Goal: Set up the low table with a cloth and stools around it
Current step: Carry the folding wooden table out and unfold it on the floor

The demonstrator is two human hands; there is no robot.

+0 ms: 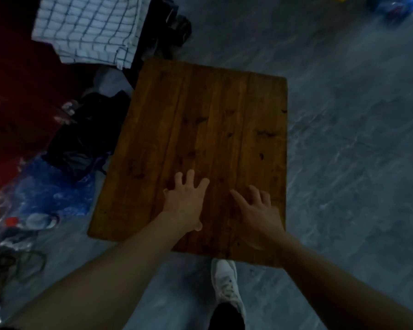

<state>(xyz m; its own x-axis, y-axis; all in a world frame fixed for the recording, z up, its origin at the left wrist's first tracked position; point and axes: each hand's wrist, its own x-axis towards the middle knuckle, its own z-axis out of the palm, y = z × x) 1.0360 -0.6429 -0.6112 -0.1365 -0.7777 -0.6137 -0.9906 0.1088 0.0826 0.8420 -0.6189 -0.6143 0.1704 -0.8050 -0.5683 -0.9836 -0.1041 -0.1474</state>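
Low table (200,129), bare rectangular wooden planks

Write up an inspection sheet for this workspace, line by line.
Surface: bare wooden low table, no cloth on it.
Job's things: checked cloth lies folded beyond the table's far left corner; stools: nothing seen.
Clutter: dark clothes and blue plastic bag left of the table.
Hands: left hand and right hand spread open over the near tabletop.
Cables: dark cord on the floor, near left.
Surroundings: grey floor; white shoe.
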